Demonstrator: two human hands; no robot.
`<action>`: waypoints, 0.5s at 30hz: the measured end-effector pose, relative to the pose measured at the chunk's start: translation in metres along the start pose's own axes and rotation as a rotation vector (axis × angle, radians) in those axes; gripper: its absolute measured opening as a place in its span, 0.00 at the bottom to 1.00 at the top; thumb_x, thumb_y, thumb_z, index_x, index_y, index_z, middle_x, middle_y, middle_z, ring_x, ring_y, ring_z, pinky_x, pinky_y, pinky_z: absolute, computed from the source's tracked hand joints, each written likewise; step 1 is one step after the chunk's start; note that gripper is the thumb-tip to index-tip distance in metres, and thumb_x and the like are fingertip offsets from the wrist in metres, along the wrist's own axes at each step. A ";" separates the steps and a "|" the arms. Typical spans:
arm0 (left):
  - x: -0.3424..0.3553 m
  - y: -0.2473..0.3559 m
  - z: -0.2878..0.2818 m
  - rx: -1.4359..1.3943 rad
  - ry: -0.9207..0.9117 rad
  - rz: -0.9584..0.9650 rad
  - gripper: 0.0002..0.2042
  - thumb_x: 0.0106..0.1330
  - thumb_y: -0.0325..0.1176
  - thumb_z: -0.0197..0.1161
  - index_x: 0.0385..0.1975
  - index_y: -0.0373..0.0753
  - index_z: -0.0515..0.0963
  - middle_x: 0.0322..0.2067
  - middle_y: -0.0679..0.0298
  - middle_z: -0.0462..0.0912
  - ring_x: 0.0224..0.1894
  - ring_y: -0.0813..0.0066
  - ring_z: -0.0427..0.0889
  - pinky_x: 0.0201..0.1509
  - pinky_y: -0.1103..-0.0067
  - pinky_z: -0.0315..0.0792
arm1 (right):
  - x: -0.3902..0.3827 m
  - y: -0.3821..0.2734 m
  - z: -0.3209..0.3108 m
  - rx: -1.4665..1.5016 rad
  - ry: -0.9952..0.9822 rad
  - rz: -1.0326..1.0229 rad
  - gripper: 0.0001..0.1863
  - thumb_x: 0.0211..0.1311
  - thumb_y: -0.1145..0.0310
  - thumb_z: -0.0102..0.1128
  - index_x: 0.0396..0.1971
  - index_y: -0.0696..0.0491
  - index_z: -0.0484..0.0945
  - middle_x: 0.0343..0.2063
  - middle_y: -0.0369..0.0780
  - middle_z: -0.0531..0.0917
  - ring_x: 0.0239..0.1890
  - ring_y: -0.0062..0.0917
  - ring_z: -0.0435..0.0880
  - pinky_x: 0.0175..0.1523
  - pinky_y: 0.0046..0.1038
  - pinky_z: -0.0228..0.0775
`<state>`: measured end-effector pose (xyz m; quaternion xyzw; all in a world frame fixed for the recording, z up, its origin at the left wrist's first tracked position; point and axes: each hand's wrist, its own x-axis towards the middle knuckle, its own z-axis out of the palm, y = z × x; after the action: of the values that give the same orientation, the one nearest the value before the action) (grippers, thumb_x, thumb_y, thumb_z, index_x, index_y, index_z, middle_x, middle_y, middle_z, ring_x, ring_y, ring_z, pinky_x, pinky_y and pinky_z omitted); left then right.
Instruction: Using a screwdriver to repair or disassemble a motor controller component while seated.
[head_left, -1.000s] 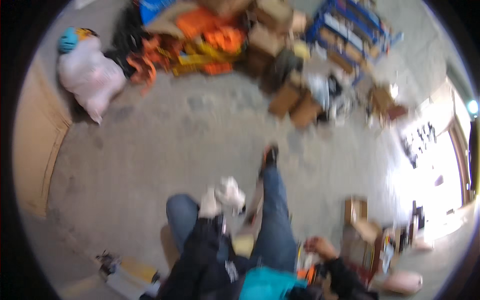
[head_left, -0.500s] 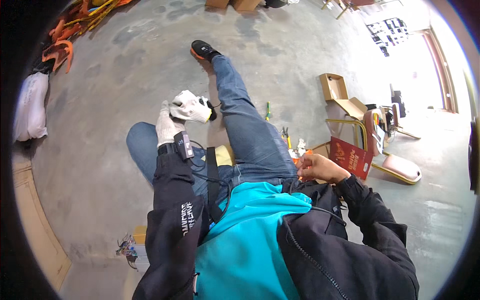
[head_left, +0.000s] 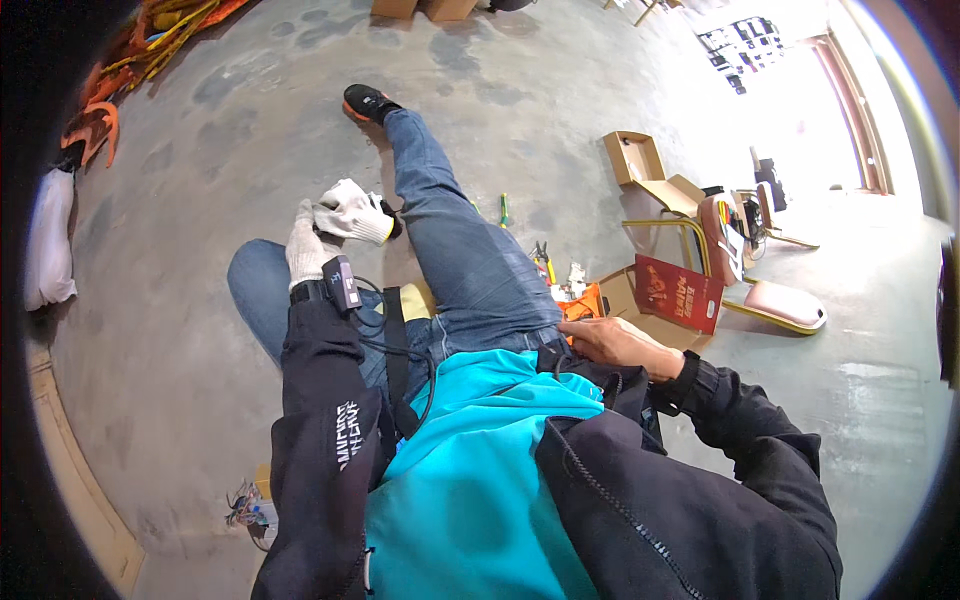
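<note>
My left hand [head_left: 310,252] wears a whitish knitted glove and has a second white work glove [head_left: 352,212] in its grip. That loose glove has a yellowish cuff edge and hangs over my bent left leg's side, with something small and black beside it. A dark box-shaped device [head_left: 341,284] with a cable is strapped at my left wrist. My bare right hand [head_left: 612,342] is at my right hip, against the top of the jeans [head_left: 470,270]. Its fingers are curled in, their tips pressed to the cloth; whatever they may pinch is hidden.
Right of my thigh lie yellow-handled pliers [head_left: 543,262], a green-handled tool [head_left: 504,210] and an orange tray [head_left: 582,304]. A red box lid [head_left: 678,294], an open cardboard box [head_left: 634,158] and a tipped chair [head_left: 782,307] are farther right. A white sack [head_left: 50,240] stands far left.
The whole view has shifted, so things sit farther left. My right hand has turned and come down against my hip. The left hand still holds the loose glove.
</note>
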<state>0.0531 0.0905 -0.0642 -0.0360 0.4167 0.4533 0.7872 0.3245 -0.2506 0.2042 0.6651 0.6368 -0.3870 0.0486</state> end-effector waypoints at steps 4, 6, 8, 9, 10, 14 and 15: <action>-0.002 -0.001 0.003 0.039 -0.031 0.011 0.19 0.75 0.42 0.58 0.53 0.32 0.72 0.47 0.53 0.79 0.48 0.60 0.82 0.52 0.61 0.81 | 0.001 -0.018 -0.001 -0.083 0.048 -0.038 0.23 0.70 0.65 0.53 0.63 0.54 0.71 0.41 0.50 0.82 0.41 0.45 0.85 0.44 0.41 0.77; -0.005 -0.001 0.002 0.057 -0.054 0.011 0.18 0.75 0.42 0.58 0.52 0.32 0.72 0.47 0.53 0.79 0.48 0.60 0.83 0.52 0.61 0.81 | 0.009 -0.039 -0.009 -0.243 -0.188 0.242 0.25 0.69 0.67 0.55 0.64 0.54 0.68 0.49 0.48 0.81 0.51 0.41 0.82 0.51 0.38 0.77; -0.005 -0.001 0.005 0.060 -0.075 0.007 0.18 0.76 0.42 0.57 0.51 0.33 0.73 0.47 0.53 0.80 0.47 0.60 0.83 0.52 0.61 0.81 | 0.002 -0.031 -0.004 -0.306 -0.077 0.091 0.24 0.69 0.67 0.53 0.65 0.52 0.68 0.49 0.46 0.79 0.47 0.42 0.84 0.47 0.40 0.79; -0.004 0.000 0.007 0.059 -0.076 0.001 0.17 0.76 0.43 0.57 0.50 0.33 0.73 0.46 0.53 0.80 0.47 0.60 0.83 0.52 0.61 0.81 | -0.001 -0.029 -0.003 -0.365 0.028 -0.066 0.24 0.69 0.67 0.50 0.65 0.51 0.68 0.49 0.44 0.78 0.42 0.43 0.85 0.43 0.42 0.81; -0.004 0.001 0.008 0.060 -0.073 -0.005 0.17 0.76 0.43 0.57 0.49 0.34 0.73 0.46 0.54 0.80 0.47 0.60 0.83 0.52 0.61 0.81 | -0.002 -0.035 -0.004 -0.367 0.030 -0.062 0.24 0.69 0.67 0.50 0.65 0.51 0.68 0.49 0.44 0.78 0.42 0.43 0.85 0.43 0.42 0.81; -0.006 -0.001 0.011 0.051 -0.110 -0.013 0.16 0.76 0.44 0.57 0.48 0.35 0.74 0.46 0.54 0.80 0.47 0.59 0.83 0.52 0.61 0.81 | -0.005 -0.061 -0.005 -0.417 0.009 0.041 0.30 0.66 0.69 0.52 0.69 0.48 0.64 0.51 0.44 0.76 0.39 0.42 0.87 0.40 0.42 0.82; -0.006 0.000 0.012 0.046 -0.110 -0.008 0.16 0.76 0.44 0.57 0.48 0.35 0.74 0.46 0.54 0.80 0.47 0.59 0.83 0.52 0.61 0.81 | -0.003 -0.067 -0.004 -0.441 0.012 0.051 0.32 0.65 0.70 0.53 0.70 0.47 0.62 0.52 0.44 0.75 0.38 0.42 0.87 0.39 0.42 0.82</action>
<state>0.0595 0.0916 -0.0525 0.0055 0.3831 0.4418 0.8112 0.2678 -0.2384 0.2376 0.6567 0.6890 -0.2332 0.1988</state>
